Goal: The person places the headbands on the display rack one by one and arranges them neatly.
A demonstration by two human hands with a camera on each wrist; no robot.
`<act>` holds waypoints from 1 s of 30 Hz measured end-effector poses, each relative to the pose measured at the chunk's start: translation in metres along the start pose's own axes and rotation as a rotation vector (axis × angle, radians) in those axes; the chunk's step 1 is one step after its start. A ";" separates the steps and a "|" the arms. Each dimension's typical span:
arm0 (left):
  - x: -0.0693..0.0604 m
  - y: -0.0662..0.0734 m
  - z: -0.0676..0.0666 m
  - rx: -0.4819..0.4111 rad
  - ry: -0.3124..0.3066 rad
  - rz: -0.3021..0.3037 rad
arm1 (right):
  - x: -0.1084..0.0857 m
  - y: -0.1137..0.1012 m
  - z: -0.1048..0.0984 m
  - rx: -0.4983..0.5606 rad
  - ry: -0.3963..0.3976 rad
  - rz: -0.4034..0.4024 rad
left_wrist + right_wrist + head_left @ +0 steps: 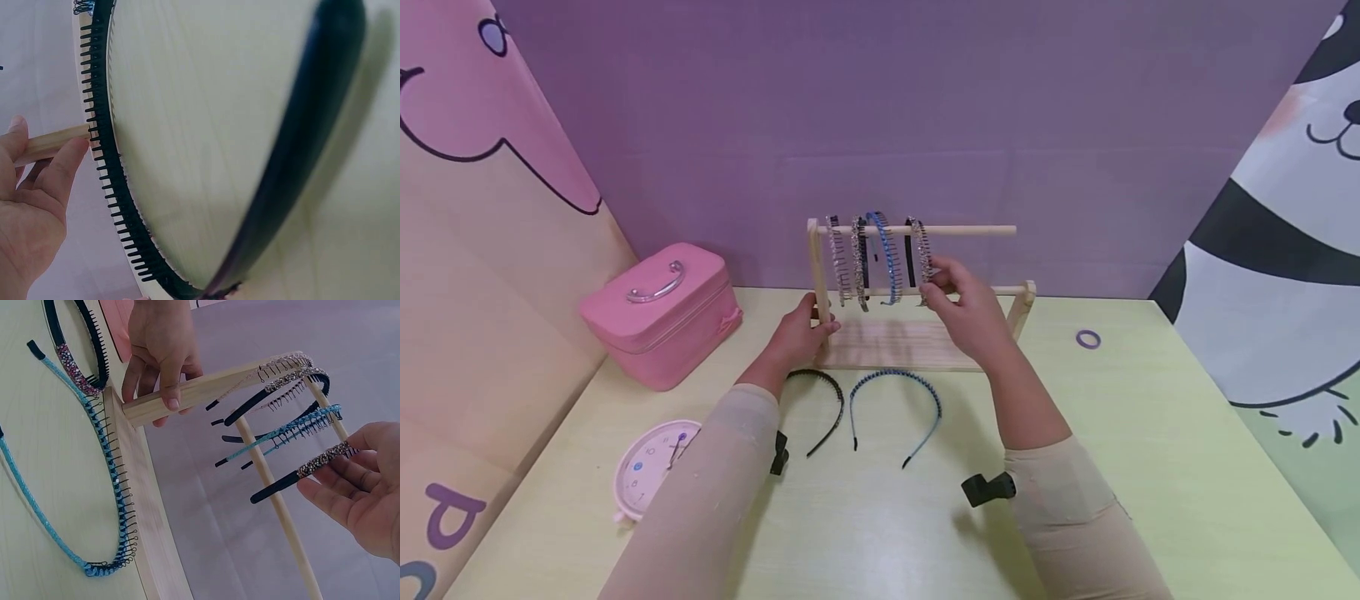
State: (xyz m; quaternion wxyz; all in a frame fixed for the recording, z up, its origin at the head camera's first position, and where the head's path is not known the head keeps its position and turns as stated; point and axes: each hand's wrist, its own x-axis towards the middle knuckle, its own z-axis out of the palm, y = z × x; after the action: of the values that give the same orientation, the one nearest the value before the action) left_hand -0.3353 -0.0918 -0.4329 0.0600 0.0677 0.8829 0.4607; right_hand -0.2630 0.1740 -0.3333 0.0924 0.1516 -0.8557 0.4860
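A wooden rack (895, 343) with two horizontal bars stands at the back of the table. My left hand (799, 337) grips its left upright (187, 394), thumb on one side and fingers on the other. With thumb and fingers my right hand (972, 315) pinches a rhinestone-covered black headband (322, 460) that hangs over the upper bar. Left of it hang a blue headband (887, 254), a glittery black headband (859, 265) and a pale sparkly headband (837, 260). On the table before the rack lie a dark toothed headband (103, 119) and another blue headband (895, 373).
A pink case (658, 321) with a silver handle stands at the left. Partly behind my left sleeve lies a round pink clock (647, 471). A purple ring (1087, 339) lies right of the rack. A purple backdrop (925, 108) hangs close behind.
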 end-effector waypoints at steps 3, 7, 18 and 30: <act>-0.001 0.001 0.000 0.011 -0.002 0.001 | -0.002 -0.001 -0.002 -0.010 0.003 0.016; -0.002 0.003 0.000 0.016 -0.003 -0.008 | -0.005 -0.001 -0.004 -0.030 -0.001 0.042; -0.002 0.003 0.000 0.018 -0.002 -0.009 | -0.010 0.004 -0.008 -0.041 0.015 0.047; -0.005 0.006 0.000 0.036 0.001 -0.001 | -0.017 0.016 -0.011 -0.103 -0.029 0.131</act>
State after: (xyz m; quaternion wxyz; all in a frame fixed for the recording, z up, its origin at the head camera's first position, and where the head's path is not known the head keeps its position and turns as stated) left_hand -0.3304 -0.0897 -0.4279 0.0585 0.0682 0.8912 0.4445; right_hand -0.2527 0.1945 -0.3458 0.0555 0.0973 -0.8888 0.4443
